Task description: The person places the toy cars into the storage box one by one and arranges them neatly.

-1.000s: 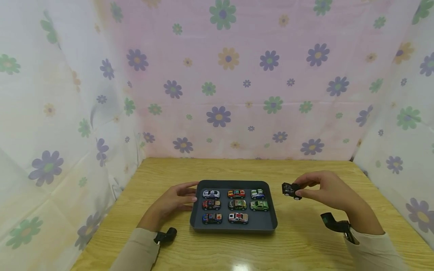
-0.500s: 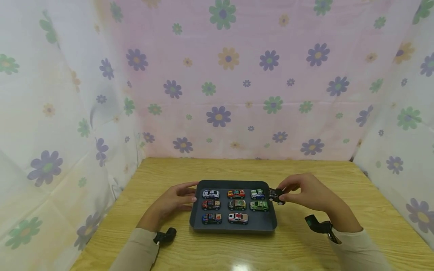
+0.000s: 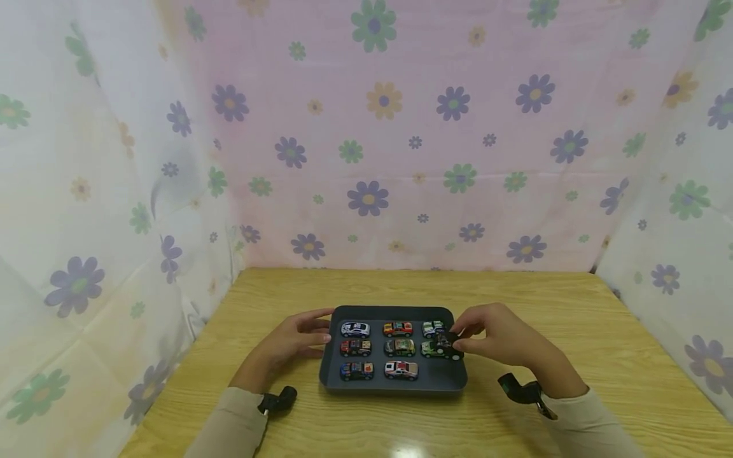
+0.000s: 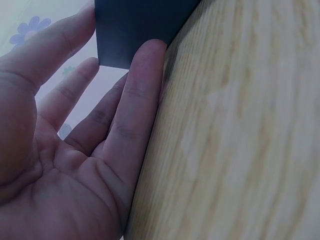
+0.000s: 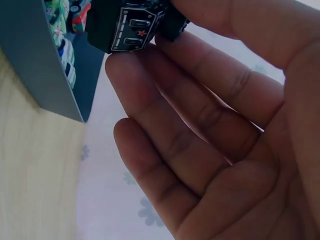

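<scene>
Toy cars, eight in number, sit in rows inside a dark tray (image 3: 392, 383); the bottom-right slot is bare. Right hand (image 3: 497, 337) pinches a black toy car (image 3: 445, 343) between thumb and fingertips, held over the tray's right side, above the green car (image 3: 431, 349). Left hand (image 3: 292, 343) rests with straight, relaxed fingers against the tray's left wall. Tray stands on a light wooden worktop (image 3: 601, 356). Flower-print cloth (image 3: 372, 146) encloses the worktop on the rear and both sides.
</scene>
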{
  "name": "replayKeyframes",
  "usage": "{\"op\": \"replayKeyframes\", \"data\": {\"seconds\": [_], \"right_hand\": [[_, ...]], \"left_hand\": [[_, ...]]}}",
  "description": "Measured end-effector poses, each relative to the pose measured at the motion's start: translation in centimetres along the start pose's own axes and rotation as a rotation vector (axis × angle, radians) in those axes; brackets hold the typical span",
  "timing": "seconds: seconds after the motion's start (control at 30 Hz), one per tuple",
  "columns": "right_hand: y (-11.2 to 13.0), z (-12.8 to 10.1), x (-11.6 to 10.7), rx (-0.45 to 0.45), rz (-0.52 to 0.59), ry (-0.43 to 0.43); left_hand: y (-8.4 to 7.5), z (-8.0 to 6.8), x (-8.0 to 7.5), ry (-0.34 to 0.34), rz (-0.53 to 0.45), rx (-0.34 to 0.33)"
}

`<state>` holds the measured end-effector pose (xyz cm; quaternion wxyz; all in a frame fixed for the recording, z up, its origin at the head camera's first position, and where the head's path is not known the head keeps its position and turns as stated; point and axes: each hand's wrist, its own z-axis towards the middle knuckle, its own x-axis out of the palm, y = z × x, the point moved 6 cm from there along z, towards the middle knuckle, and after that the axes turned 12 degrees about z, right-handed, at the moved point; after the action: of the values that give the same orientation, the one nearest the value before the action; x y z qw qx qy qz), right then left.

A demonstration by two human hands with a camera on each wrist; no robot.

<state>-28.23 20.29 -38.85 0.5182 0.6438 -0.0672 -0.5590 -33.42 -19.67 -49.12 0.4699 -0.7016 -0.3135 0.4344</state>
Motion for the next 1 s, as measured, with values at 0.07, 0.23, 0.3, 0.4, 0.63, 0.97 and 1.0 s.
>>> {"op": "replayKeyframes", "data": {"seconds": [0.07,0.23,0.3,0.4,0.63,0.97,1.0], "right_hand": [[-0.1,0.1,0.4,0.003,-0.001,0.011],[-0.2,0.5,1.2,-0.002,0.000,0.047],[-0.1,0.6,1.4,-0.020,-0.003,0.062],[0.0,0.7,1.9,-0.035,0.000,0.076],[-0.2,0.9,3.2,-0.010,0.011,0.124],[-0.4,1.2,4.0,0.008,0.019,0.159],[-0.5,1.2,4.1,0.016,0.015,0.159]], "left_hand": [[0.0,-0.1,0.0,-0.002,0.006,0.003],[0.0,-0.2,0.1,0.003,-0.010,0.000],[0.1,-0.2,0.1,0.006,-0.020,-0.004],[0.0,-0.2,0.1,0.008,-0.014,0.003],[0.2,0.1,-0.1,0.006,-0.002,-0.004],[0.2,0.1,-0.1,0.006,0.010,0.000],[0.2,0.1,-0.1,0.010,0.005,0.000]]}}
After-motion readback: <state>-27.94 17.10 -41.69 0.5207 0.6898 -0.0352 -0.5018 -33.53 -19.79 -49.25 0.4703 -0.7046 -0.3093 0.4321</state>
